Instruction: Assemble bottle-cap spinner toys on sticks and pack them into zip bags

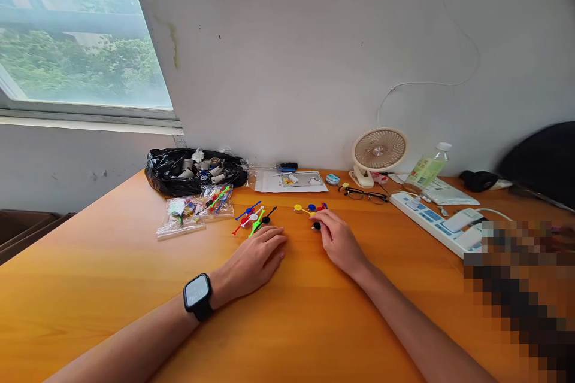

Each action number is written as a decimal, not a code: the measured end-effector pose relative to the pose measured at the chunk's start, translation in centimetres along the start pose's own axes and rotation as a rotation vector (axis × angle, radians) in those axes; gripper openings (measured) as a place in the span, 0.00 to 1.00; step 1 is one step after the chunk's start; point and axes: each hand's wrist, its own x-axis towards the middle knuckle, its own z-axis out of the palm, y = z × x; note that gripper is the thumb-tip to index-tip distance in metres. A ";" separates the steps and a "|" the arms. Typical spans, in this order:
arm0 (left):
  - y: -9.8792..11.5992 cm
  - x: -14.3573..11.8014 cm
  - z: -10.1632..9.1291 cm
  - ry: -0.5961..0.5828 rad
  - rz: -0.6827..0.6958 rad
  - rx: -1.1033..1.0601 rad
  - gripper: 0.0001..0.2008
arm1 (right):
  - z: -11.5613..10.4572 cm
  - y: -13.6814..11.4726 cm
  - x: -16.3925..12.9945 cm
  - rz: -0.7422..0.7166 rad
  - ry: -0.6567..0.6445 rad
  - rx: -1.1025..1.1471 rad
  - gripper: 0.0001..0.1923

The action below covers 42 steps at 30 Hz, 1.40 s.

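My left hand [258,254] rests on the table, its fingers stretched out and slightly apart at the near edge of a loose group of plastic arrow spinners. A green spinner [256,222], a blue one [248,211], a black one [266,219] and red and white ones lie in that group. My right hand [339,242] has thumb and fingers pinched at a black arrow spinner [316,225], whose round middle shows beside the fingertips; its far end is hidden. Just beyond are a yellow arrow spinner [303,209] and blue and red ones, partly covered by the fingers.
Clear bags [180,218] of coloured pieces lie left, before a black plastic bag [162,170] holding cardboard tubes. At the back stand a small fan [380,149] and a bottle [426,170], near glasses [363,194]. A power strip [431,221] lies right.
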 end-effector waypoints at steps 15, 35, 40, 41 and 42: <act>1.3 0.4 -0.3 -0.076 0.068 -0.167 0.16 | 0.8 0.5 0.5 -0.037 -0.042 -0.096 0.22; -0.1 -0.1 0.9 0.002 -0.110 -0.082 0.36 | 0.0 -2.0 0.1 -0.028 -0.030 0.038 0.15; -0.2 -0.2 1.0 0.028 -0.098 -0.073 0.35 | 0.5 -0.9 0.2 -0.089 -0.049 -0.052 0.21; -0.2 -0.2 1.1 0.029 -0.099 -0.070 0.35 | 0.5 -0.9 0.2 -0.088 -0.056 -0.053 0.21; -0.2 -0.2 1.1 0.029 -0.103 -0.068 0.35 | 0.4 -1.1 0.1 -0.082 -0.056 -0.047 0.20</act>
